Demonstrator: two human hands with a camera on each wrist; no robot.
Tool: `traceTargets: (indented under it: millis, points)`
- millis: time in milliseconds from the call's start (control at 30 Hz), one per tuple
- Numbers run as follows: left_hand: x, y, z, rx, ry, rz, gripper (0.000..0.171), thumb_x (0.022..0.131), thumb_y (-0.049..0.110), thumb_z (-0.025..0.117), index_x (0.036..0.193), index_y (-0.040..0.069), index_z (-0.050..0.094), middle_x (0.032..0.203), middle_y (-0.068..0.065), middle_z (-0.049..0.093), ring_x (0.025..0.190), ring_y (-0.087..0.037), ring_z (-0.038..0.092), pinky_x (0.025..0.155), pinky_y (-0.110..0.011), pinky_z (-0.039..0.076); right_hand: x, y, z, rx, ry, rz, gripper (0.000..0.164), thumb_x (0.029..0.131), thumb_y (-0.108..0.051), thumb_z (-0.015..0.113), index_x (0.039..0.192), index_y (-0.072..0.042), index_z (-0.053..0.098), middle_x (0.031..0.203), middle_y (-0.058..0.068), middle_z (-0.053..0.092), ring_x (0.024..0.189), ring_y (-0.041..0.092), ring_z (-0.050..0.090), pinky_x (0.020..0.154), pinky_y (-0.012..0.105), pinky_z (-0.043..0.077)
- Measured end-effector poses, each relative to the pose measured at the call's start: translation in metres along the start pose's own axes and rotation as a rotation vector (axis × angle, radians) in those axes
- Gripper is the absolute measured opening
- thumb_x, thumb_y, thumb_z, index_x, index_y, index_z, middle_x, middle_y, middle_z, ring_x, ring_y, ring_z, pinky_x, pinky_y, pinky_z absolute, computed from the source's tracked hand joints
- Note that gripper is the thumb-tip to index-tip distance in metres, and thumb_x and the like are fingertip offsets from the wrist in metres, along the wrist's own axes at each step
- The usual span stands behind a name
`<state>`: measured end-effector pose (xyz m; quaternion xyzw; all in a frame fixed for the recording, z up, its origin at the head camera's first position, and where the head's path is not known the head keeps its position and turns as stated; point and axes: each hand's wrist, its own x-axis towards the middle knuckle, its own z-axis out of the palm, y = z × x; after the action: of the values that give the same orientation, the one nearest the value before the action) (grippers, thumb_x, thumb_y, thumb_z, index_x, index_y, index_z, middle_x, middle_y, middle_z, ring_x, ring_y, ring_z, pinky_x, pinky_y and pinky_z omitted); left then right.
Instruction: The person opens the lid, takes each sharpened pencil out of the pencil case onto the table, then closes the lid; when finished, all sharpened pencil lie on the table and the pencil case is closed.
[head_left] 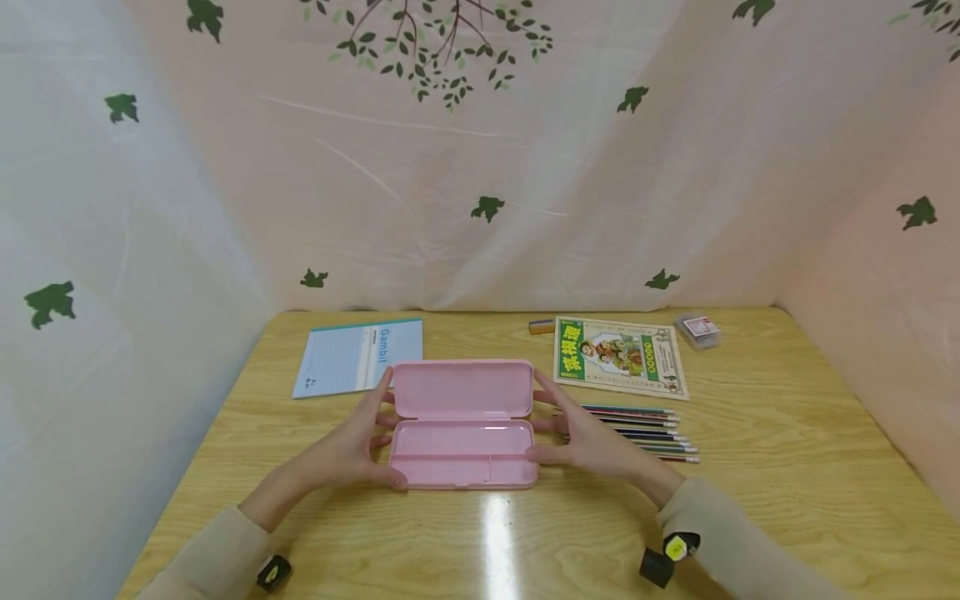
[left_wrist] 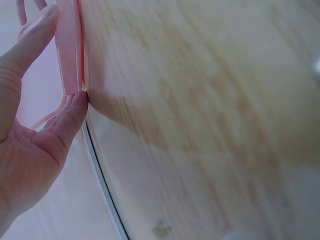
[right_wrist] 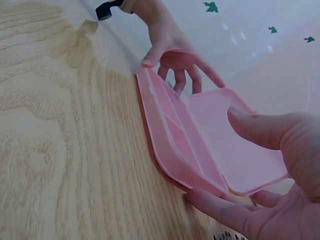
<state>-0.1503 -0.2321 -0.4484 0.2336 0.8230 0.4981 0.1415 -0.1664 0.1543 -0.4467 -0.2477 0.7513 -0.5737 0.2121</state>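
Note:
A pink pencil case (head_left: 463,392) lies on the table with its lid folded back, its tray toward the person. Dividers split the tray into compartments, and nothing lies inside. My left hand (head_left: 348,450) holds the case's left side, thumb at the near corner and a fingertip by the lid's edge. On the opposite side my right hand (head_left: 588,437) grips the case, its fingers spread along tray and lid. The right wrist view shows both hands on the case (right_wrist: 170,130). In the left wrist view, fingers (left_wrist: 70,120) touch the case's end.
A blue-and-white notebook (head_left: 352,358) lies behind the left hand. Several pencils (head_left: 652,435) lie beside the right hand, partly covered by it. Farther back are an illustrated booklet (head_left: 618,357), a small orange-and-blue block (head_left: 541,327) and a little clear box (head_left: 699,330). A patterned curtain (head_left: 420,183) stands behind the table.

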Motion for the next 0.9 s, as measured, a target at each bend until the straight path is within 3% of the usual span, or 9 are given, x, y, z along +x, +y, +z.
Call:
traceTargets:
  millis: [233,367,500,633,700,900]
  points:
    - [0.001,0.000,0.001,-0.001,0.001,-0.010,0.148,0.066,0.019,0.098,0.161,0.033,-0.015,0.149,-0.016,0.024,0.128,-0.035,0.046,0.106,-0.051,0.047,0.001,0.001,0.004,-0.003,0.040,0.017,0.112,0.088,-0.018,0.081,0.165,-0.027,0.000,0.160,0.024,0.025,0.132,0.041,0.051,0.105,0.051,0.048]
    - [0.001,0.001,0.001,-0.036,-0.002,-0.013,0.149,0.066,0.015,0.098,0.160,0.035,-0.016,0.149,-0.017,0.023,0.130,-0.038,0.046,0.102,-0.043,0.051,0.001,0.003,0.005,0.011,0.053,0.006,0.111,0.088,-0.017,0.082,0.165,-0.022,0.001,0.159,0.025,0.025,0.132,0.043,0.050,0.105,0.052,0.047]
    - [0.000,0.001,0.003,-0.048,0.006,0.000,0.149,0.066,0.013,0.097,0.160,0.037,-0.016,0.150,-0.017,0.024,0.132,-0.040,0.046,0.095,-0.035,0.055,-0.001,0.003,0.006,0.037,0.070,0.009,0.107,0.088,-0.015,0.081,0.165,-0.026,0.007,0.158,0.022,0.028,0.132,0.043,0.050,0.105,0.052,0.047]
    - [-0.004,0.002,0.005,-0.012,0.031,0.014,0.148,0.066,0.014,0.097,0.160,0.037,-0.014,0.151,-0.016,0.027,0.133,-0.040,0.047,0.093,-0.033,0.056,-0.004,0.003,0.008,0.069,0.081,0.032,0.092,0.093,-0.017,0.076,0.161,-0.033,0.018,0.157,0.017,0.031,0.134,0.041,0.049,0.102,0.049,0.051]
    - [-0.006,0.002,0.006,-0.037,0.028,0.018,0.145,0.068,0.012,0.097,0.161,0.036,-0.012,0.151,-0.016,0.025,0.134,-0.042,0.045,0.094,-0.035,0.056,-0.005,0.002,0.008,0.101,0.080,0.029,0.081,0.097,-0.018,0.071,0.160,-0.033,0.022,0.157,0.017,0.031,0.134,0.044,0.047,0.097,0.050,0.054]
    - [-0.010,0.001,0.010,-0.140,-0.001,0.034,0.122,0.072,0.002,0.092,0.159,0.017,0.007,0.154,-0.017,0.022,0.138,-0.048,0.039,0.096,-0.037,0.054,-0.006,0.000,0.010,0.253,0.032,0.006,0.054,0.109,-0.021,0.049,0.157,-0.011,0.029,0.155,0.023,0.029,0.138,0.051,0.037,0.090,0.054,0.056]
